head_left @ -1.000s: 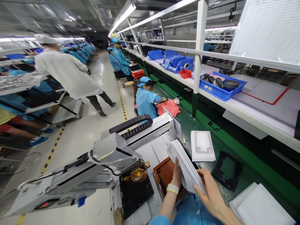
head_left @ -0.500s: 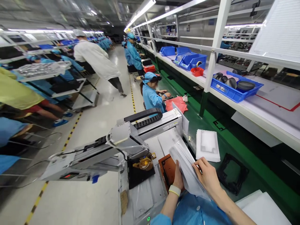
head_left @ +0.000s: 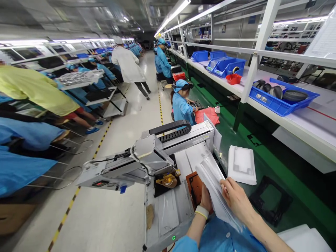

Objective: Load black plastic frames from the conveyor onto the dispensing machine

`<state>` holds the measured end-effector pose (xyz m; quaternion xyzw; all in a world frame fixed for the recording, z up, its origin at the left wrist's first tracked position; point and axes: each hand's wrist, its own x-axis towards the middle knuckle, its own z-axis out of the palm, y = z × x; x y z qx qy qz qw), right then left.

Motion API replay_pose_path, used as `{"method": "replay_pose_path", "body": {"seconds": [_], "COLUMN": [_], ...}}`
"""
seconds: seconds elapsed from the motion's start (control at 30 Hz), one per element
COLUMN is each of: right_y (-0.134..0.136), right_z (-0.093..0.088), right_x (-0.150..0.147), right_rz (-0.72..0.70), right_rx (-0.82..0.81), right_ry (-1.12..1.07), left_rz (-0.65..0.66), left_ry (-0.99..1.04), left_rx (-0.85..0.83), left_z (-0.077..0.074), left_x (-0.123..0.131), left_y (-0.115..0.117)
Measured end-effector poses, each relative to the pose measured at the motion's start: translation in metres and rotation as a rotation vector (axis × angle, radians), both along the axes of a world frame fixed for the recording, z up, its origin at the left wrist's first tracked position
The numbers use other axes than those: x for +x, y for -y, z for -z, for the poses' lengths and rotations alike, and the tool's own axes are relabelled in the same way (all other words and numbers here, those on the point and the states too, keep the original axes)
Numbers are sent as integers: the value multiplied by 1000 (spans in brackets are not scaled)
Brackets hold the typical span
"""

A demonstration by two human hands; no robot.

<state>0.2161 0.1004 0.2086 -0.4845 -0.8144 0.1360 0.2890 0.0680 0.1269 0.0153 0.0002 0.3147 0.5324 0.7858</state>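
Note:
Both my hands hold a stack of thin white sheets [head_left: 214, 185] tilted on edge over the bench. My left hand [head_left: 205, 200], with a pale wristband, props the stack from behind on its left side. My right hand [head_left: 236, 199] lies on the stack's front face, fingers curled over the top sheets. Just left of the stack an orange-brown fixture plate [head_left: 193, 187] lies on the bed of a grey desktop machine [head_left: 147, 161]. A white foam tray [head_left: 242, 164] and a black frame [head_left: 270, 203] rest on the green belt [head_left: 262, 161] to the right.
A seated worker in blue [head_left: 182, 105] sits further along the belt beside red sheets [head_left: 207, 114]. Blue bins [head_left: 283, 94] stand on the white shelf at right. A person in white [head_left: 128, 66] walks down the aisle. White sheets [head_left: 301, 239] lie at the lower right.
My view has swung left and the person in white has walked further down the aisle. My right hand has slid up onto the stack's front face; the stack stays held in both hands.

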Motion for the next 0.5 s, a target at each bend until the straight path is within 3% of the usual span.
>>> {"method": "replay_pose_path", "body": {"seconds": [0.13,0.3,0.4,0.5], "right_y": [5,5,-2,-7], "right_z": [-2,14,21,10], "right_x": [-2,-8,-3,3], "right_rz": [-64,7,26,29], "right_rx": [-35,-21,-93,-184], "right_ry": [30,-98,-139,-167], "left_rz": [-67,-135,-93,3], "left_ry": [-7,-62,-74,-59], "left_rx": [23,-2,-38,-89], "left_z": [-6,-16,-23,-31], "left_x": [3,6,5,2], "left_y": [3,7,7,7]}}
